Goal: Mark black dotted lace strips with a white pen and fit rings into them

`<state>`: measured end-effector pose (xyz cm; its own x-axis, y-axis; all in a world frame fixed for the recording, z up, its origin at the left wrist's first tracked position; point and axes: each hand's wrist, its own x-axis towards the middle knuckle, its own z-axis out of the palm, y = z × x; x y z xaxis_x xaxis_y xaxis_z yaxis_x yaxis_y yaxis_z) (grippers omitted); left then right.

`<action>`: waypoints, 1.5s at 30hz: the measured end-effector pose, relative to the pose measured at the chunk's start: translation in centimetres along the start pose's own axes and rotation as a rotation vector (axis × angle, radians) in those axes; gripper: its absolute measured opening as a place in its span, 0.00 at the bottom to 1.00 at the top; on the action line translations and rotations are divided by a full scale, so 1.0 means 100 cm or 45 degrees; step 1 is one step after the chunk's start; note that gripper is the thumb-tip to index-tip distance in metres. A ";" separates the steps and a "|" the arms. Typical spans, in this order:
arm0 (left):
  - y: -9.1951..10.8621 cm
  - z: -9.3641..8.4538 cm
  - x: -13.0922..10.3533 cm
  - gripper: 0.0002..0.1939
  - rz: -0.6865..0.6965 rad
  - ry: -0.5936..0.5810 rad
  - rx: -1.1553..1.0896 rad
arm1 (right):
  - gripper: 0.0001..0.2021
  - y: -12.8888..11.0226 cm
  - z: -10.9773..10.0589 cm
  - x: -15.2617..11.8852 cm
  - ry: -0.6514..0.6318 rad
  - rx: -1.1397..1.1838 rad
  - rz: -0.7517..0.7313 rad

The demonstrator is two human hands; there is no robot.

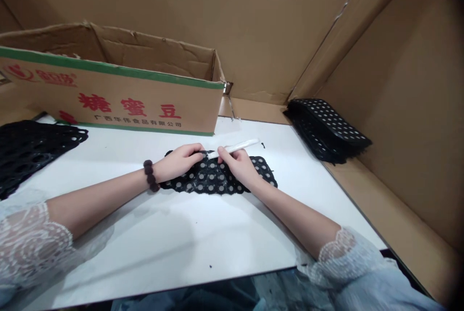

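A black sheet with rows of round pale holes (211, 177) lies flat on the white table, under both hands. My left hand (178, 161), with a dark beaded band at the wrist, presses on the sheet's upper left part, its thumb and fingers together at the edge. My right hand (239, 166) grips a slim white tool (244, 145) like a pen. The tool's tip points left and touches or nearly touches the sheet close to my left thumb.
An open cardboard box (145, 103) with a green rim and red characters stands at the back left. Black perforated material (32, 151) lies at the far left. A stack of black dotted sheets (326, 127) rests at the right edge. Cardboard walls (271, 25) enclose the white table (174, 253).
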<state>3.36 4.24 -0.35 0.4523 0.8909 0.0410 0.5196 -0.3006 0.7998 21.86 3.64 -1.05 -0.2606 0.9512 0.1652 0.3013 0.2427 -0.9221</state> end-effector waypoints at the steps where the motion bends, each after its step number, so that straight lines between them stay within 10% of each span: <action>1: 0.000 0.001 0.000 0.10 -0.010 0.002 0.007 | 0.17 -0.001 -0.002 0.000 -0.048 -0.012 -0.040; 8: -0.001 0.001 0.001 0.09 -0.023 -0.003 -0.004 | 0.12 -0.002 -0.020 0.006 -0.491 -0.083 -0.078; 23: 0.002 0.003 -0.001 0.08 -0.071 -0.013 0.018 | 0.14 -0.002 0.001 -0.005 -0.026 -0.092 -0.120; 45: 0.005 0.010 -0.002 0.08 -0.081 0.090 0.351 | 0.15 0.006 0.020 -0.001 0.153 -1.307 -0.506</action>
<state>4.29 3.56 -0.57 0.3659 0.9296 0.0450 0.7272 -0.3158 0.6095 20.23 3.34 -2.28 -0.4336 0.7694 0.4691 0.8479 0.5246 -0.0767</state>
